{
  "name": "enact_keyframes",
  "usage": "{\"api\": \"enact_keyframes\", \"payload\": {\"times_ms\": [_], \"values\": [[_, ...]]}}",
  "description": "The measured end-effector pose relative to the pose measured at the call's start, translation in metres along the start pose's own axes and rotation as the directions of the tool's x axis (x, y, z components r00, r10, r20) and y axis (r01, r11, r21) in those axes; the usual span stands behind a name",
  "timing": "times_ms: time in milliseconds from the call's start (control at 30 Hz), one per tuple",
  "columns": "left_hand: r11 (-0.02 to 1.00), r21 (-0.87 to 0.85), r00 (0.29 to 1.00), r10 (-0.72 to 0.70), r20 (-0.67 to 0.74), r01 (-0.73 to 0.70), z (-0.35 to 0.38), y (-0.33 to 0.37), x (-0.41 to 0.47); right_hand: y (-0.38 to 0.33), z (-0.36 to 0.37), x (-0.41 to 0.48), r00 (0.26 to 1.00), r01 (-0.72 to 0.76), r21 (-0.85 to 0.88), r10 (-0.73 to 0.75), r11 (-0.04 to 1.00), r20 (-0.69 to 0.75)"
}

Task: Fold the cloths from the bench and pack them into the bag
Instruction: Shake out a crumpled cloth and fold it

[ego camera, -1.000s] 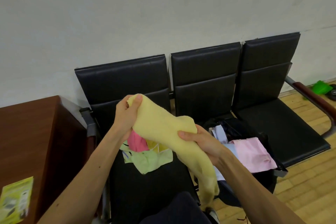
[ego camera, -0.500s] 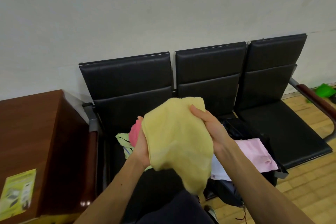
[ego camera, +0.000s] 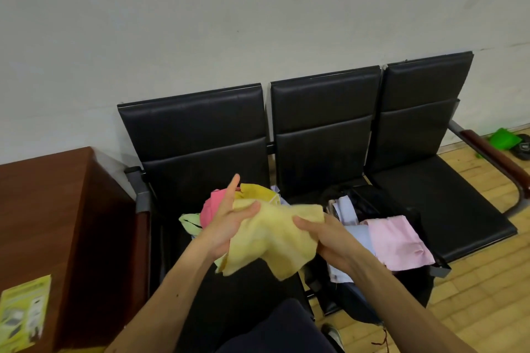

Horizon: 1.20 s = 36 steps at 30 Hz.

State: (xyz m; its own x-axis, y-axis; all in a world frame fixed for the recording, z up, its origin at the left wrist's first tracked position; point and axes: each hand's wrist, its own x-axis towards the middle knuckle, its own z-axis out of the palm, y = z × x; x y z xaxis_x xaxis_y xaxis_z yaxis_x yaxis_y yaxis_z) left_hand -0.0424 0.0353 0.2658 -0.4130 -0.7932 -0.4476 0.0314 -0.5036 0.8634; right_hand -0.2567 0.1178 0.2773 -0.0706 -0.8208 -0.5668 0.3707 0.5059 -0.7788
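I hold a pale yellow cloth in the air over the left seat of a black three-seat bench. My left hand holds its left side with the thumb on top and the forefinger pointing up. My right hand grips its right edge. Behind the cloth a pile of cloths lies on the left seat: a pink one, a light green one and a darker yellow one. A black bag stands open on the middle seat, with a folded pink cloth and pale blue cloths in it.
A brown wooden cabinet stands left of the bench, with a yellow-green leaflet on top. The right seat bears nothing. A green object lies on the wooden floor at the far right. My dark-trousered knee is below.
The yellow cloth has come down from a raised, hanging spread to a lower, flatter bundle between my hands. My left hand has moved onto its left side, with the forefinger now stretched up.
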Motion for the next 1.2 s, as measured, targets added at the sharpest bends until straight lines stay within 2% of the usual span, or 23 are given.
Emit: {"api": "enact_keyframes", "payload": {"times_ms": [100,167,300,433,633,767,933,1067,1200], "values": [[0.933,0.32,0.979,0.193,-0.061,-0.164,-0.001,0.008,0.003,-0.011,-0.005,0.003,0.981,0.058,-0.17,-0.088,0.984,-0.175],[0.879,0.423,0.962,0.267,-0.057,-0.219,0.001,0.016,0.003,-0.03,-0.004,0.003,0.965,0.147,-0.346,-0.21,0.927,-0.154],[0.85,0.421,0.93,0.365,-0.04,-0.316,-0.002,0.036,0.005,-0.064,0.0,0.002,0.94,0.272,-0.613,-0.342,0.742,0.003],[0.825,0.434,0.896,0.437,-0.085,-0.361,0.0,0.059,0.009,-0.09,0.001,0.007,0.909,0.324,-0.742,-0.411,0.587,0.072],[0.738,0.522,0.839,0.538,-0.075,-0.427,-0.001,0.089,0.015,-0.121,0.013,0.01,0.795,0.385,-0.872,-0.588,0.302,0.147],[0.653,0.653,0.822,0.564,-0.081,-0.384,0.0,0.094,0.021,-0.129,0.013,0.011,0.762,0.379,-0.895,-0.628,0.234,0.159],[0.566,0.735,0.754,0.647,-0.116,-0.372,0.013,0.085,0.022,-0.121,0.002,0.014,0.791,0.319,-0.935,-0.587,0.157,0.171],[0.566,0.722,0.723,0.678,-0.133,-0.398,0.025,0.076,0.02,-0.114,-0.01,0.014,0.805,0.277,-0.948,-0.577,0.157,0.14],[0.592,0.714,0.756,0.64,-0.135,-0.374,0.035,0.065,0.028,-0.112,-0.023,0.012,0.828,0.233,-0.959,-0.55,0.159,0.11]]}}
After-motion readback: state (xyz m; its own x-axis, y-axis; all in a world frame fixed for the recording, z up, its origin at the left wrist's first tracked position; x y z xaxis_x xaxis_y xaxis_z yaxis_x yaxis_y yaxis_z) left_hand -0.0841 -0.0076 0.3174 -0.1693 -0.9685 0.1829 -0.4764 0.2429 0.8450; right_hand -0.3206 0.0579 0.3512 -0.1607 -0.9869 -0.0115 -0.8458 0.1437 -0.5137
